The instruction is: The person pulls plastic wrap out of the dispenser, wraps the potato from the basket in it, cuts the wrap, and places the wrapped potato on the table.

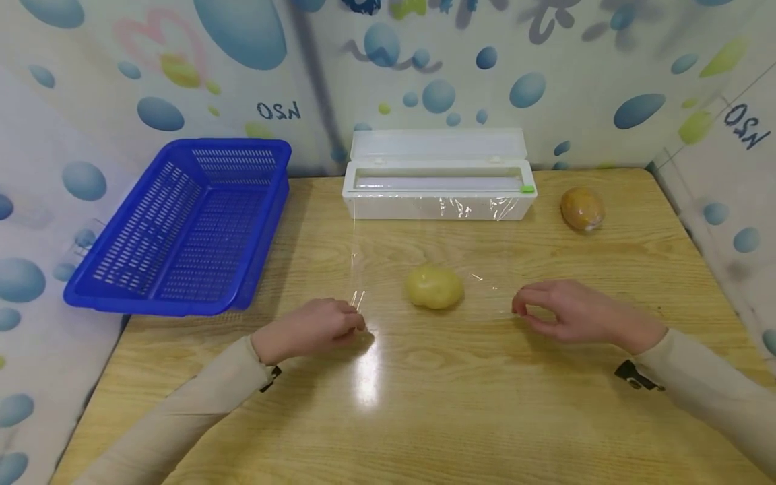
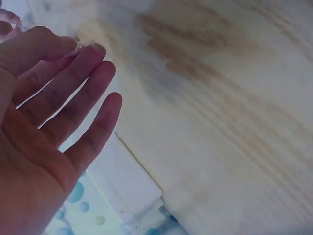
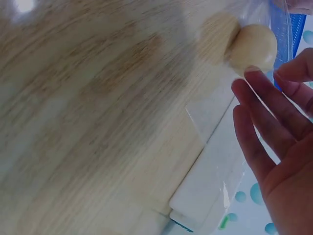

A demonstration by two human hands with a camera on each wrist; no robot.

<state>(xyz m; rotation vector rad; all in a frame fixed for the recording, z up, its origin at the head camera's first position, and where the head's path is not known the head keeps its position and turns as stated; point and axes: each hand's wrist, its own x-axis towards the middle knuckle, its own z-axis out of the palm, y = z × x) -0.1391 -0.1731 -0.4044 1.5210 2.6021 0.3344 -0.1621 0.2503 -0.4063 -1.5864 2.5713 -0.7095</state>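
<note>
A sheet of clear cling film [image 1: 477, 277] stretches from the white dispenser box [image 1: 436, 145] toward me, above the table. On its left corner my left hand [image 1: 318, 327] pinches the film between thumb and forefinger; the left wrist view shows the other fingers of this hand [image 2: 63, 107] spread loosely. My right hand [image 1: 566, 313] pinches the right corner, its remaining fingers extended in the right wrist view. Between the hands, a pale yellow potato [image 1: 434, 286] lies on the table beneath the see-through film. The box's lid stands raised at the back, with a film roll inside.
At the left stands a blue perforated plastic basket [image 1: 267, 229]. A brownish round item [image 1: 582, 209] in shiny film sits right of the box. A green slide cutter [image 1: 527, 189] is at the box's right end. Patterned walls border the wooden table [image 1: 436, 417].
</note>
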